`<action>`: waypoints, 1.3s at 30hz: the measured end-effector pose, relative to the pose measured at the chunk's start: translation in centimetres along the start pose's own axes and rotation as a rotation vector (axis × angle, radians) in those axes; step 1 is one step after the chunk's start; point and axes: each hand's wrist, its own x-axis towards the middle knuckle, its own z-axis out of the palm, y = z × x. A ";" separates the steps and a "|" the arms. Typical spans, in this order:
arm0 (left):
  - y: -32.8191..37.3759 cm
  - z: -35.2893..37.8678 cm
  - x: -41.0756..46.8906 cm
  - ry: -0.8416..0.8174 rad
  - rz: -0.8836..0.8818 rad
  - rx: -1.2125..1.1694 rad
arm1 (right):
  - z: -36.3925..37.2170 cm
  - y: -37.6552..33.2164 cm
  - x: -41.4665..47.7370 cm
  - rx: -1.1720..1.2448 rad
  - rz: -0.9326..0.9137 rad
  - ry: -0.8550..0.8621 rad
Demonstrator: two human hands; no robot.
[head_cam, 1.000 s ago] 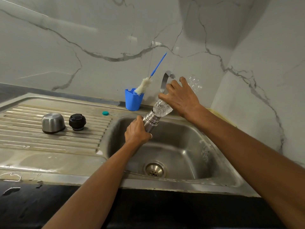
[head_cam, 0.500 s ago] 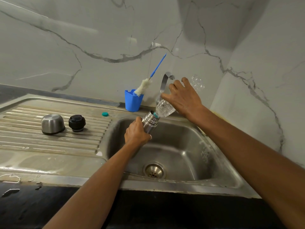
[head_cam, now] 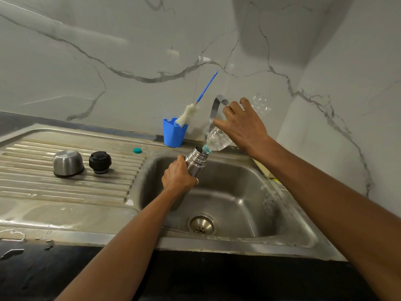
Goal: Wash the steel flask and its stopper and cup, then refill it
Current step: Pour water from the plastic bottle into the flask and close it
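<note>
Left hand (head_cam: 178,177) grips the tilted flask (head_cam: 194,160); right hand (head_cam: 244,124) holds the bottle (head_cam: 217,140) at its mouth.

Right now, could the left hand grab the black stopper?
Probably not yet: the left hand grips the steel flask under the plastic bottle. Nothing blocks the way to the black stopper, though.

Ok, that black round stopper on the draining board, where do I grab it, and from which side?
Probably by the wide top of the black round stopper, from straight above: it stands upright, narrower end down, on the ribbed steel draining board, and the upturned steel cup sits close beside it.
</note>
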 end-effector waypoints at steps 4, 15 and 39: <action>0.1 -0.1 0.0 -0.008 -0.001 0.013 | -0.2 0.2 0.0 -0.010 0.008 0.014; 0.0 -0.1 0.0 -0.010 0.014 0.008 | -0.2 -0.4 0.4 -0.060 -0.028 0.012; 0.1 -0.2 -0.1 -0.030 0.032 -0.012 | 0.0 0.0 0.4 -0.025 -0.008 0.056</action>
